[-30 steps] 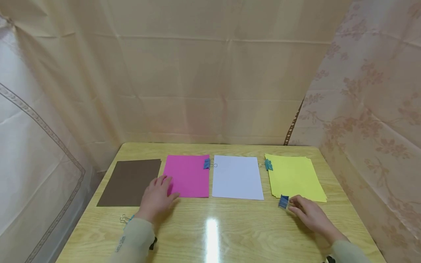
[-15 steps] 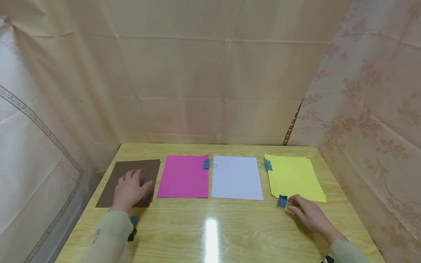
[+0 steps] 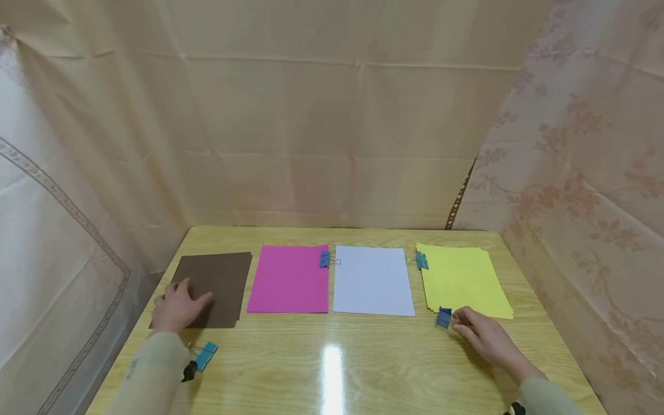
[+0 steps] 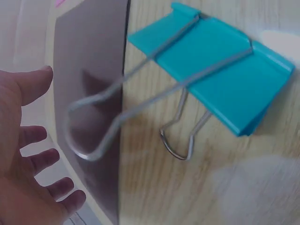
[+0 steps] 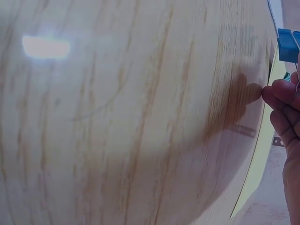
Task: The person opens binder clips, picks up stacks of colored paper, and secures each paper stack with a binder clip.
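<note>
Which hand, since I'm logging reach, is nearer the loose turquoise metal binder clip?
Left. The left hand is just beyond the turquoise clip, over the square brown paper stack; the right hand is far to the clip's right, holding a blue metal binder clip.

Holds a blue metal binder clip (image 3: 443, 318) by its wire-handle end in the right hand (image 3: 485, 337), with body jutting left of the fingertips. Has a dark brown, flat stack of square paper (image 3: 225, 282), slightly offset at the edges, partly beneath the outspread left hand (image 3: 175, 308).
</note>
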Demonstrator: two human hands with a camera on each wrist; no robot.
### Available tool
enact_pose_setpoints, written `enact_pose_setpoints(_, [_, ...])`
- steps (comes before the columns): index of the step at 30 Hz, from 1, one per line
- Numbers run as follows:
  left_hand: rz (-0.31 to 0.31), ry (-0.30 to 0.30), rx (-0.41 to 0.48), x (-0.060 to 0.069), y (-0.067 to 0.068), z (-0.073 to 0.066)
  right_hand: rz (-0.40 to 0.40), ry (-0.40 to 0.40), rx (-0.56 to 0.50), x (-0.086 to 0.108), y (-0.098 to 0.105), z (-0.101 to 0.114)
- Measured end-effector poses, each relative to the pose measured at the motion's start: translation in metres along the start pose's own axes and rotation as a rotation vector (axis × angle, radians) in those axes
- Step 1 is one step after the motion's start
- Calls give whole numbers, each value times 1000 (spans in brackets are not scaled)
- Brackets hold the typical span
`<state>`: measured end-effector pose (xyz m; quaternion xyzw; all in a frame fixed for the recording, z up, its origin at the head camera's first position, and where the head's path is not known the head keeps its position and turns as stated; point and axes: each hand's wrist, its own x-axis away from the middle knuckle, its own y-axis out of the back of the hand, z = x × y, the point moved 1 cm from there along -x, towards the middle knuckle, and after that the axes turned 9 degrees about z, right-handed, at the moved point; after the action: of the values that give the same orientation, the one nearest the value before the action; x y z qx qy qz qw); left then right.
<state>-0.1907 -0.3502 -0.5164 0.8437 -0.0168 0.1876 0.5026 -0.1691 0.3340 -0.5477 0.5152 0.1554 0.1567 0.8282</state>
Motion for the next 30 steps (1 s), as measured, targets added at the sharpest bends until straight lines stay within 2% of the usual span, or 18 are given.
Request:
enact_pose_setpoints(4, [32,49,30,-2,1,5,18,-14,-10,0,1,0])
enact_pose_setpoints(10, [80,94,37,-7,-7,14,40,-50,-20,0,1,0])
enact_pose_setpoints(14, [77,108,22,-10,-11,19,54,-61,-27,0,2,1])
enact_pose_setpoints(23, [81,134,34,-10,-8,17,68,-77,-36,-1,3,1])
enact_pose_setpoints(30, [95,186,78,-10,-2,14,83,-93,-42,0,2,0])
